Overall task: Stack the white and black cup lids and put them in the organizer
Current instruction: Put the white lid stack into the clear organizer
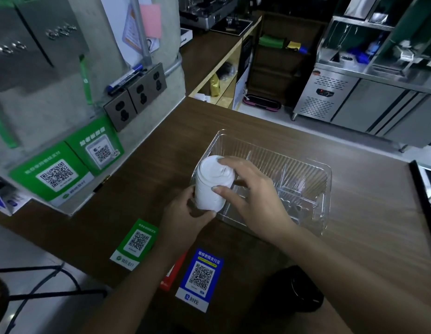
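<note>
A tall stack of white cup lids [210, 186] is held tilted over the near left corner of a clear plastic organizer [306, 165] on the wooden counter. My left hand [185, 213] grips the stack's lower end from the left. My right hand [253, 196] holds its top and right side, fingers spread over the uppermost lid. Black cup lids [298, 288] lie as a dark pile on the counter near the front, under my right forearm. The organizer has ribbed walls and inner dividers; its compartments look bare.
A green QR card [137, 242], a blue QR card [200, 278] and a red card [172, 273] lie on the counter in front. Green QR signs [57, 174] and wall sockets [137, 97] stand at the left. A black-edged device [424, 189] sits at the right.
</note>
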A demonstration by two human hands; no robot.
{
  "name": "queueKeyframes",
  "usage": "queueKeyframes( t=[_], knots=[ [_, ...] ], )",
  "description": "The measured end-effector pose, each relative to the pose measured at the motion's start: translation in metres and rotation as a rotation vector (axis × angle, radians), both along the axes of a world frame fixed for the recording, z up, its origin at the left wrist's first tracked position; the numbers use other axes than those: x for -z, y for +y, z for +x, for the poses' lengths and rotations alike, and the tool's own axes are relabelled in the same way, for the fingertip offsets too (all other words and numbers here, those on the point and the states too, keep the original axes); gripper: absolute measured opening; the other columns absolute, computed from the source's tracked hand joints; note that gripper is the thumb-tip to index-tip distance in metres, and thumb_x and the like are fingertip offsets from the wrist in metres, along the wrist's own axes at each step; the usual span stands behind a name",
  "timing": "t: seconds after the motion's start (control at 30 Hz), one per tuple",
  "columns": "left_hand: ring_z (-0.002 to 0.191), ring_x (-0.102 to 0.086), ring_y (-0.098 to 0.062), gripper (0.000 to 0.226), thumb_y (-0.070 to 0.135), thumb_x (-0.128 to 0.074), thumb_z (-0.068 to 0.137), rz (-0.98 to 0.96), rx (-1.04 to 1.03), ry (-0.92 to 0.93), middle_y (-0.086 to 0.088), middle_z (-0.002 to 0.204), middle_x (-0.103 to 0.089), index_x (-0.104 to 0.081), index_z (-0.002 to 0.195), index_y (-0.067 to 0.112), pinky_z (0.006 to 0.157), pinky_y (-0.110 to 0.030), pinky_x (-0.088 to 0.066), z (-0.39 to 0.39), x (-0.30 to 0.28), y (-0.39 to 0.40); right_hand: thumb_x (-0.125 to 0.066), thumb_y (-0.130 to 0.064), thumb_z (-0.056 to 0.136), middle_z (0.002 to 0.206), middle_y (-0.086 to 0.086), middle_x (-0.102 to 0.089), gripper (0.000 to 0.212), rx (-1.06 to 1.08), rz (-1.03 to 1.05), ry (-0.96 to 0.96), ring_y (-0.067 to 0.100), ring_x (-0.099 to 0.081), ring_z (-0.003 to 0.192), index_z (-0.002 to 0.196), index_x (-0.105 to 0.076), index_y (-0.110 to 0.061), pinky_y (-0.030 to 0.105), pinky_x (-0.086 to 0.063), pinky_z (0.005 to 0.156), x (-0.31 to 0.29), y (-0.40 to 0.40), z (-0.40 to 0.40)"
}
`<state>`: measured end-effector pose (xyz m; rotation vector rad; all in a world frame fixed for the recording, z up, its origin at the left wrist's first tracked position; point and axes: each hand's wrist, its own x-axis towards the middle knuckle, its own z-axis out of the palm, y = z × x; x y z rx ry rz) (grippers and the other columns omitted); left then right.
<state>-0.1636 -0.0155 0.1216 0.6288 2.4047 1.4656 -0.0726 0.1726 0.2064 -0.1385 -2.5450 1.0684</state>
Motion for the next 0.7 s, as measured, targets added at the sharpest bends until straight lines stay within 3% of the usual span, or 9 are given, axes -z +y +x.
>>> queueKeyframes(
  t=[0.13, 0.33, 0.5, 0.6, 0.7],
  knots=[
    [0.114, -0.073, 0.004, 0.06, 0.042, -0.092, 0.092, 0.041, -0.029, -0.018, 0.018, 0.128, -0.079, -0.069, 0.147, 0.035, 0.094, -0.029, -0.063, -0.002, -0.002, 0.016, -0.08, -0.033, 0.103, 0.158, -0.008, -0.06, 0.055, -0.036, 0.01, 0.009, 0.009, -0.056, 0.148, 0.154, -0.061, -0.021, 0.041, -0.055, 0.115, 0.001, 0.015, -0.006],
    [0.104, -0.079, -0.011, 0.052, 0.042, -0.086, 0.099, -0.044, -0.061, -0.069, 0.008, 0.127, -0.08, -0.064, 0.144, 0.031, 0.087, -0.046, -0.071, -0.005, 0.008, 0.038, -0.079, -0.035, 0.104, 0.161, -0.008, -0.058, 0.058, -0.063, 0.024, -0.057, 0.012, -0.056, 0.148, 0.157, -0.057, -0.025, 0.045, -0.054, 0.119, 0.014, 0.033, -0.022],
    [0.119, -0.077, -0.027, 0.058, 0.043, -0.083, 0.102, -0.292, -0.059, -0.009, -0.005, 0.134, -0.077, -0.053, 0.146, 0.021, 0.087, -0.038, -0.059, -0.011, 0.02, 0.053, -0.081, -0.044, 0.101, 0.165, -0.01, -0.054, 0.075, -0.035, -0.018, -0.192, 0.012, -0.055, 0.149, 0.164, -0.042, -0.034, 0.04, -0.049, 0.124, 0.028, 0.04, -0.029],
    [0.124, -0.075, -0.034, 0.067, 0.044, -0.084, 0.1, -0.385, -0.059, -0.015, -0.009, 0.139, -0.074, -0.047, 0.15, 0.02, 0.092, -0.044, -0.063, -0.017, 0.023, 0.059, -0.082, -0.045, 0.098, 0.163, -0.009, -0.058, 0.073, 0.002, -0.035, -0.225, 0.011, -0.055, 0.149, 0.161, -0.047, -0.032, 0.039, -0.048, 0.124, 0.032, 0.04, -0.03],
    [0.107, -0.08, -0.036, 0.068, 0.044, -0.089, 0.094, -0.416, -0.055, -0.101, -0.007, 0.131, -0.074, -0.053, 0.147, 0.02, 0.092, -0.053, -0.069, -0.028, 0.023, 0.064, -0.088, -0.045, 0.093, 0.152, -0.013, -0.065, 0.069, 0.047, -0.098, -0.223, 0.004, -0.056, 0.143, 0.153, -0.056, -0.031, 0.039, -0.049, 0.122, 0.038, 0.041, -0.035]
  ],
)
